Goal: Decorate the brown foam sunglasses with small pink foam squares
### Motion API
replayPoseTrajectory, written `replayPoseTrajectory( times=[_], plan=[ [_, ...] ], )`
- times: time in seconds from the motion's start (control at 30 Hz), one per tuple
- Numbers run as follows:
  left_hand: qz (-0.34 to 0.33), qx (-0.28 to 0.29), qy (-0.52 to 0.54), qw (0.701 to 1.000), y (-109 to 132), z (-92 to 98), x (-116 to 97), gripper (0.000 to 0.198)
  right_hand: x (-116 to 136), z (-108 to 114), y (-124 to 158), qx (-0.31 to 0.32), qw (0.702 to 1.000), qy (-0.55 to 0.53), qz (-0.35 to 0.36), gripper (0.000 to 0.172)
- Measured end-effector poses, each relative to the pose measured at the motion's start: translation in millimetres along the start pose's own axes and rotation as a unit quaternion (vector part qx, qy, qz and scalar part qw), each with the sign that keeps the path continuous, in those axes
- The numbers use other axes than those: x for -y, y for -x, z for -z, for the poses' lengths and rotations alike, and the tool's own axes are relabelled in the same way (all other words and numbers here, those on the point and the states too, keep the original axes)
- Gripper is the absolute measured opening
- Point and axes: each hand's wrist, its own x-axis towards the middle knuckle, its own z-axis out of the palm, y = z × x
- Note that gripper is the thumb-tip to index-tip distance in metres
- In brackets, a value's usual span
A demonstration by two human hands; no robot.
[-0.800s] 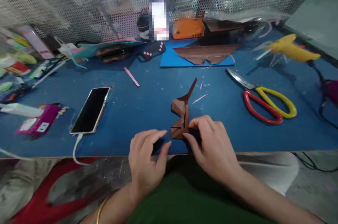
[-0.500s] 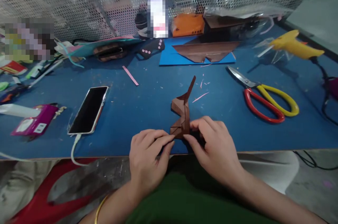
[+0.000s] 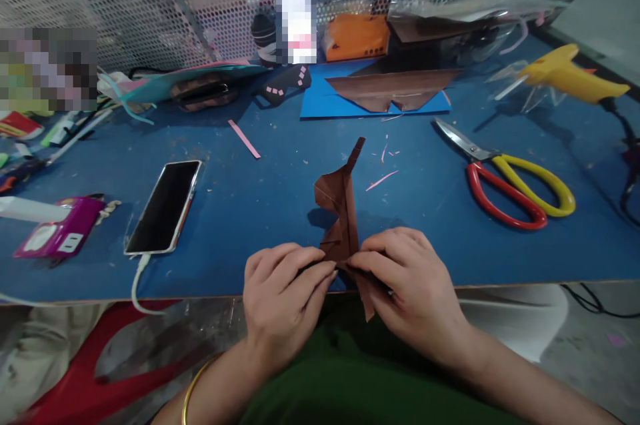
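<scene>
A brown folded paper piece (image 3: 341, 211) stands tilted at the near edge of the blue table, a narrow strip of it pointing away from me. My left hand (image 3: 287, 288) pinches its lower left edge between thumb and fingers. On the other side, my right hand (image 3: 407, 278) grips the lower right part, and a brown flap hangs down below that thumb. The fingers hide the bottom of the paper. Past it lie thin pink paper scraps (image 3: 382, 180).
Scissors (image 3: 505, 175) with red and yellow handles lie to the right, below a yellow glue gun (image 3: 575, 75). A phone (image 3: 165, 208) on a cable is at left. Brown cut paper (image 3: 393, 91) rests on a blue sheet (image 3: 320, 101) at the back, before a perforated metal screen (image 3: 225, 5).
The brown paper has been lifted and tipped up from the table, and a flap now shows below my right thumb. My right hand's fingers have closed in on its lower edge.
</scene>
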Motion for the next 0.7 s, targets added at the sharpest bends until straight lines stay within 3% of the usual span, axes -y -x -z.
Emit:
replayPoseTrajectory(
  times=[0.27,0.7],
  plan=[
    [-0.028,0.025,-0.003,0.999,-5.0,2.9,2.8,0.01,-0.9,-1.4,3.4,-0.036,0.995,0.044,0.087,0.015],
    [0.018,0.054,0.06,0.997,-11.2,2.8,3.8,0.014,-0.4,-2.2,10.9,-0.055,0.997,0.019,0.051,0.011]
  ],
)
